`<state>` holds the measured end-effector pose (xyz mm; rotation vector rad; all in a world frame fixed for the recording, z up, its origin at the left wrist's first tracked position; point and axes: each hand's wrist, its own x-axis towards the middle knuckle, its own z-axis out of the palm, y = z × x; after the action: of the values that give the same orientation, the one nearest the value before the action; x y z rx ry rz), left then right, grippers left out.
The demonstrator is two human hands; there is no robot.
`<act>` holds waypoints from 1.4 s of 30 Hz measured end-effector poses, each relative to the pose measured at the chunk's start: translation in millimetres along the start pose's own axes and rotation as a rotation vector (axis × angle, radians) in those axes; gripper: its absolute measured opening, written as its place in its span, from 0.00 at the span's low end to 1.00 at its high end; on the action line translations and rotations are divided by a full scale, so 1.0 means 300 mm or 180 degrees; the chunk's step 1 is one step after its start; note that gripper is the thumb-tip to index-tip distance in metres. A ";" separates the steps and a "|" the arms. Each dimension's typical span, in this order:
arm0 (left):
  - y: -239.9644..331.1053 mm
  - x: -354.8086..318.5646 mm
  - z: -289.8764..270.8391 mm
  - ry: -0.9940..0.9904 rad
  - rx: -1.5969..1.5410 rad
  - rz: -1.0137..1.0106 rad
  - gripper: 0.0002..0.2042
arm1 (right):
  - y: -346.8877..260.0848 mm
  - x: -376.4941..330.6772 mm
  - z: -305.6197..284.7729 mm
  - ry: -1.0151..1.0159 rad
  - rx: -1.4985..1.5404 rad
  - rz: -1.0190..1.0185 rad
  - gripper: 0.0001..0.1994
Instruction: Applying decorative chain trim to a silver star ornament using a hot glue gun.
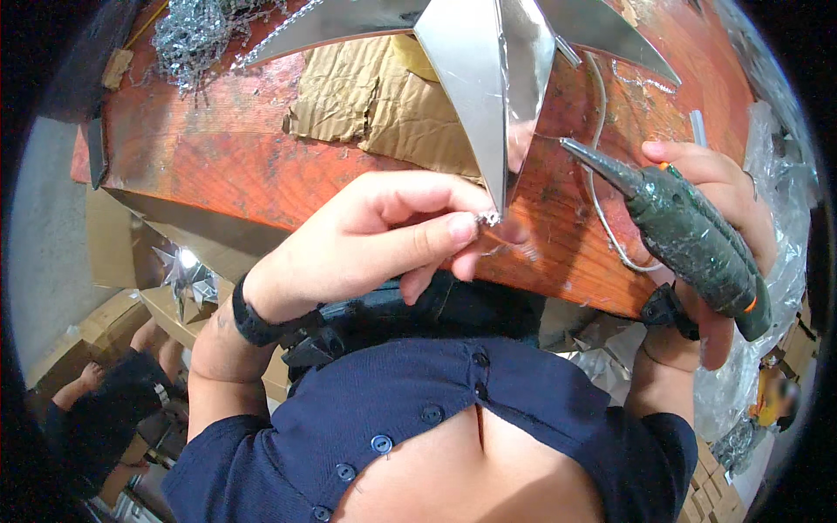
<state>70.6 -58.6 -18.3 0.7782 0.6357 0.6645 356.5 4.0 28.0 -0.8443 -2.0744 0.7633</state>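
Observation:
A shiny silver star point(466, 78) with long pointed arms lies at the far middle of the table, one point aimed at me. At that tip my left hand point(375, 231) pinches a small bit of silver beaded trim point(491, 218) between thumb and forefinger. The trim touches the tip or is right beside it; I cannot tell which. My right hand point(728, 183) grips a dark green glue gun point(693, 231), smeared with dried residue. Its metal nozzle points up and left, apart from the star. Trim also runs along edges of the star's other arms.
A tangle of silver trim point(196, 44) lies at the far left of the red wooden table point(209, 148). Worn cardboard point(392, 113) is partly under the star. A pale cable point(595, 187) curves beside the gun. Clear plastic point(780, 235) hangs at right. Another person point(109, 410) is lower left.

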 end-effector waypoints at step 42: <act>0.080 -0.115 0.160 0.0429 0.5527 0.3561 0.16 | 0.024 0.017 -0.020 -0.0604 -0.0501 -0.0579 0.15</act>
<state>76.6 -91.1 36.4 2.8451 0.8010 1.0951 361.1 13.8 28.0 -0.6758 -2.3679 0.6071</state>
